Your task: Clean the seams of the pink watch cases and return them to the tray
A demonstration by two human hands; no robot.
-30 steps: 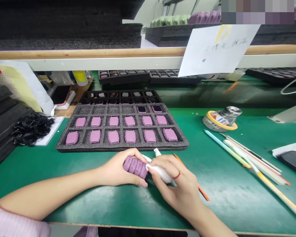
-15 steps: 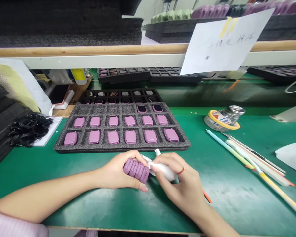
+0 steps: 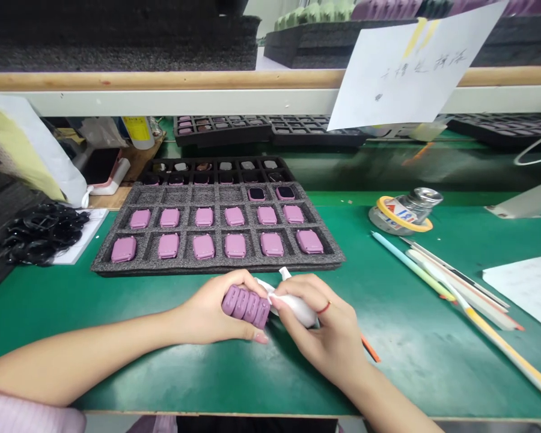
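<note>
Low over the front of the green bench, my left hand [image 3: 211, 310] is closed round a stack of several purple watch cases [image 3: 246, 305], their side edges facing me. My right hand [image 3: 327, 319] pinches a white cloth [image 3: 300, 310] and presses it to the far right end of that stack. Part of the cloth sticks up between the two hands. Behind them lies a dark grey foam tray [image 3: 216, 268]; its two front rows hold purple watch cases [image 3: 235, 245], and two with black screens [image 3: 285, 192] sit in the row behind.
A glass bottle with a metal top [image 3: 406, 210] stands at right, a yellow ring round it. Pens and thin sticks [image 3: 460, 282] lie near it. Black glossy parts [image 3: 49, 231] are heaped at left. A shelf edge [image 3: 198, 99] with a hanging paper [image 3: 415, 66] crosses above.
The whole view has shifted slightly, so things sit a little further up and left. Both hands keep the same hold on the stack and the cloth.
</note>
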